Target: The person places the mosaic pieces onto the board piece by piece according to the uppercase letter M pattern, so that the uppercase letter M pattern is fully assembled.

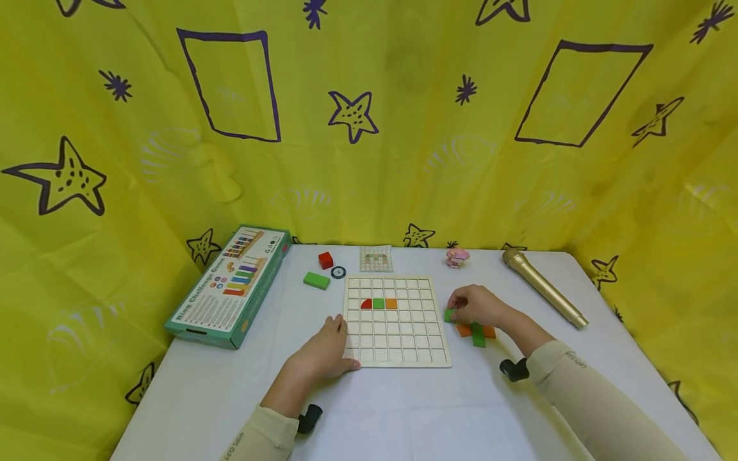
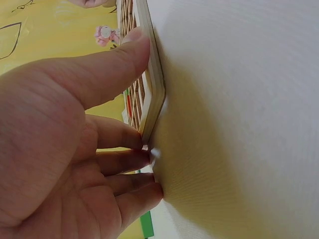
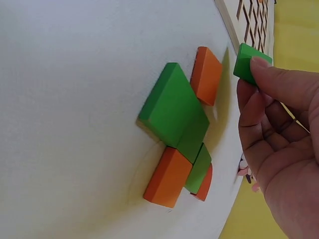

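Head view high, facing down; wrist views close (sharing grid board (image 1: 396,320)).

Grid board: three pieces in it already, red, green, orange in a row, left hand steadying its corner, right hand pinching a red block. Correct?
One thing is off: the block pinched by the right hand is green, not red, as the right wrist view shows. The rest holds: red, green and orange pieces sit in a row on the grid board, and the left hand steadies its corner.

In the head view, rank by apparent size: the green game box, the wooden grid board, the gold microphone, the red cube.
1. Green cardboard game box and wooden grid board: look about alike, so unranked.
2. Gold microphone, long but slim.
3. Red cube, smallest.
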`<state>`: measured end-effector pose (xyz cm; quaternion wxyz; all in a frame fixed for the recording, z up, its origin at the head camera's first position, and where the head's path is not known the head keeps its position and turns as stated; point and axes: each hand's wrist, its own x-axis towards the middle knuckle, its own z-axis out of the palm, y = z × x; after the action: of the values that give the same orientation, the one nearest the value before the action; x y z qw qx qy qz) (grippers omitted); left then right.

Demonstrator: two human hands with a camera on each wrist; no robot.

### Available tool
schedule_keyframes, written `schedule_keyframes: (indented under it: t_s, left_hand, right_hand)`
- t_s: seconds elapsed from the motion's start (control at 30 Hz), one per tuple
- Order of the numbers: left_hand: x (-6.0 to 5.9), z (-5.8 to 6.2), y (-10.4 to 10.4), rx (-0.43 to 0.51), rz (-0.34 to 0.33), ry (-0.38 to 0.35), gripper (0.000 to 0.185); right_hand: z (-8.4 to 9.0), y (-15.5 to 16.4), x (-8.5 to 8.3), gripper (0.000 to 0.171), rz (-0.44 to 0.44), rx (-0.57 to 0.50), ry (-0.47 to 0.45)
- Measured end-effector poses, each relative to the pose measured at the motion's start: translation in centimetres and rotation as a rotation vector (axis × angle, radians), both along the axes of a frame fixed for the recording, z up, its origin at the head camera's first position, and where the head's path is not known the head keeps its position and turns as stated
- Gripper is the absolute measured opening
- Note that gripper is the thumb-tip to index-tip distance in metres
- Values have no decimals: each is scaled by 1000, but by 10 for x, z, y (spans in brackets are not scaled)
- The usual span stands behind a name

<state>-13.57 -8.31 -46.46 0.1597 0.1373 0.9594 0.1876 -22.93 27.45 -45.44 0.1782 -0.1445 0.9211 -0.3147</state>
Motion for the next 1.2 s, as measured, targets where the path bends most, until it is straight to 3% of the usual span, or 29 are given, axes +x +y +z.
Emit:
schedule_keyframes:
  t_s: [0.8, 1.2]
  left_hand:
    - [0, 0, 0, -14, -4, 8, 96]
    - [0, -1, 1, -18, -4, 3, 97]
  right_hand:
    - [6, -25, -18, 8, 58, -23, 53]
    - [7, -44, -23, 5, 84, -63, 26]
